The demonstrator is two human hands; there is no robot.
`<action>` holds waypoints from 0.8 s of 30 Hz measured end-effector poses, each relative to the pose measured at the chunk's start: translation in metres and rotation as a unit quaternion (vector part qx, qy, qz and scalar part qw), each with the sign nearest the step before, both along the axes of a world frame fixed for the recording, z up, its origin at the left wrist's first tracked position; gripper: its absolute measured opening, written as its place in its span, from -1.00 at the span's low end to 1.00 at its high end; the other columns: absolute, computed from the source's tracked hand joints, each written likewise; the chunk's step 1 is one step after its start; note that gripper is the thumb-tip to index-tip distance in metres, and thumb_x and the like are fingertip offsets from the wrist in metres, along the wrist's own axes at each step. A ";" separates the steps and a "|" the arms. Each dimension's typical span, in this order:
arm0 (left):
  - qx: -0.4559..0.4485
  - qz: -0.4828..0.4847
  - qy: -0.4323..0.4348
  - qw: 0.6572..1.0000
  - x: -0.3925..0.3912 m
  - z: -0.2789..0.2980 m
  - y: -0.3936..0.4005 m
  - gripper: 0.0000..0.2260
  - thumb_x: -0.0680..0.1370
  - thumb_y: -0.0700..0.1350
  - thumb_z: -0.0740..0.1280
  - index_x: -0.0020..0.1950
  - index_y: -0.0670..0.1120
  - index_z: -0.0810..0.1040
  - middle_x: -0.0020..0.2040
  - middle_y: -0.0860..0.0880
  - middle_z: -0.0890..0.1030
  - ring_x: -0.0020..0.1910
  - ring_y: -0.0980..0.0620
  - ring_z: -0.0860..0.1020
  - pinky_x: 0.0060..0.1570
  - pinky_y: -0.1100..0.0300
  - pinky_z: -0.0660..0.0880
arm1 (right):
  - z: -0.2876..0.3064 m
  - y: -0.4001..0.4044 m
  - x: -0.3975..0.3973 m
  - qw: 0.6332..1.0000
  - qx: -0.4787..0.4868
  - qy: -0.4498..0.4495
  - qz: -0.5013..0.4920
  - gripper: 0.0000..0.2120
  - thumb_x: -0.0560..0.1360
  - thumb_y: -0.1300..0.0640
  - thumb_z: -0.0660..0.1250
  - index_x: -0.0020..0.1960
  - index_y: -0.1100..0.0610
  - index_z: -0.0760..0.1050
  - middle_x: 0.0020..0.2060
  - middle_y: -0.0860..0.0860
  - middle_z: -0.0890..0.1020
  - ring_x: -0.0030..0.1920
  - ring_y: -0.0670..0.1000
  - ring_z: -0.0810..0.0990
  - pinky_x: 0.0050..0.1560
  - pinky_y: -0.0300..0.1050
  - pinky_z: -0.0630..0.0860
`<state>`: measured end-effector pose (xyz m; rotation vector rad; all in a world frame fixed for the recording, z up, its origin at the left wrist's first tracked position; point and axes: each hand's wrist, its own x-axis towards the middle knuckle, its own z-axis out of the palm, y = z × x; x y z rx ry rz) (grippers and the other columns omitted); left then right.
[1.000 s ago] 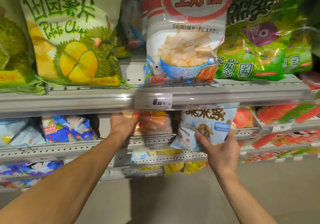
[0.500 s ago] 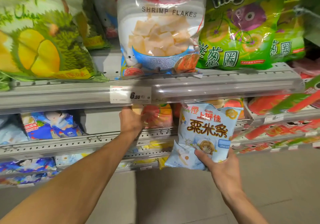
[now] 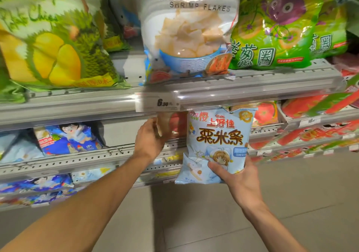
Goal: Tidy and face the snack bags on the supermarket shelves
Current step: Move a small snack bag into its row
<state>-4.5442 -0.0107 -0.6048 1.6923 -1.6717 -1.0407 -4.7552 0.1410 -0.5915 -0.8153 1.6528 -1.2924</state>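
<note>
Grey supermarket shelves (image 3: 252, 88) fill the frame's upper half. At centre right, the right hand (image 3: 236, 176) grips a pale blue snack bag (image 3: 217, 144) upright by its lower edge. At centre, the left hand (image 3: 150, 140) clasps a blurred orange bag (image 3: 175, 124) under the price tag (image 3: 158, 104).

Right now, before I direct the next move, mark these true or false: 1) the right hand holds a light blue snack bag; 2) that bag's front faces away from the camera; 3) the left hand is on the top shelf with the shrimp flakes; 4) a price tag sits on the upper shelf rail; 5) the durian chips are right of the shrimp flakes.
1) True: the right hand grips the light blue snack bag by its lower part.
2) False: its printed front faces the camera.
3) False: the left hand grips an orange bag below the upper shelf rail.
4) True: price tag.
5) False: the durian chips bag is left of the shrimp flakes bag.
</note>
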 end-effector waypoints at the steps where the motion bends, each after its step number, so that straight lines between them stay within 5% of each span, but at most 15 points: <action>1: -0.030 -0.016 -0.021 0.999 0.011 -0.001 0.008 -0.69 0.47 -0.17 0.50 0.18 -0.14 0.58 0.01 -0.14 0.67 -0.05 -0.19 0.63 0.00 -0.09 0.59 | 0.002 -0.001 0.011 1.000 -0.001 0.001 0.002 -0.59 0.32 0.25 0.62 0.12 0.10 0.62 -0.06 -0.06 0.76 -0.06 -0.02 0.75 -0.14 -0.20 0.67; 5: -0.144 -0.067 -0.171 0.972 0.074 -0.005 0.049 -0.66 0.53 -0.18 0.39 0.30 -0.15 0.53 0.19 -0.10 0.55 0.19 -0.11 0.47 0.28 0.13 0.35 | 0.005 -0.007 0.065 1.000 -0.003 0.011 0.010 -0.55 0.33 0.25 0.62 0.18 0.13 0.59 -0.02 -0.05 0.76 -0.02 -0.04 0.75 -0.06 -0.11 0.69; 9: -0.212 -0.133 -0.290 0.924 0.152 -0.003 0.081 -0.58 0.47 -0.12 0.45 0.30 -0.19 0.54 0.24 -0.12 0.51 0.21 -0.13 0.48 0.27 0.00 0.42 | 0.008 -0.024 0.124 0.999 -0.008 0.032 0.030 -0.52 0.33 0.25 0.62 0.21 0.16 0.57 -0.01 -0.06 0.74 -0.06 -0.14 0.73 -0.12 -0.27 0.65; 18: -0.119 -0.138 -0.449 0.875 0.239 0.006 0.078 -0.30 0.34 -0.10 0.53 0.42 -0.30 0.43 0.31 -0.29 0.48 0.27 -0.32 0.47 0.34 -0.19 0.41 | 0.030 -0.096 0.187 0.987 -0.103 0.120 0.043 -0.63 0.39 0.09 0.62 0.12 -0.03 0.56 -0.04 -0.14 0.73 0.01 -0.14 0.70 0.04 -0.22 0.61; 21: -0.112 -0.138 -0.456 0.872 0.237 0.006 0.078 -0.28 0.38 -0.04 0.49 0.47 -0.29 0.38 0.36 -0.27 0.46 0.34 -0.30 0.43 0.42 -0.15 0.35 | 0.025 -0.121 0.192 0.981 -0.079 0.176 0.016 -0.69 0.37 -0.01 0.62 -0.01 0.02 0.57 -0.11 -0.02 0.72 -0.06 -0.01 0.71 0.01 0.05 0.64; 24: -0.105 -0.129 -0.458 0.874 0.233 0.004 0.080 -0.28 0.45 0.00 0.44 0.51 -0.27 0.32 0.42 -0.24 0.41 0.42 -0.27 0.37 0.47 -0.11 0.29 | 0.012 -0.141 0.203 0.973 -0.034 0.222 0.047 -0.61 0.34 -0.07 0.62 -0.06 0.19 0.62 -0.14 0.12 0.72 -0.10 0.11 0.71 -0.03 0.12 0.64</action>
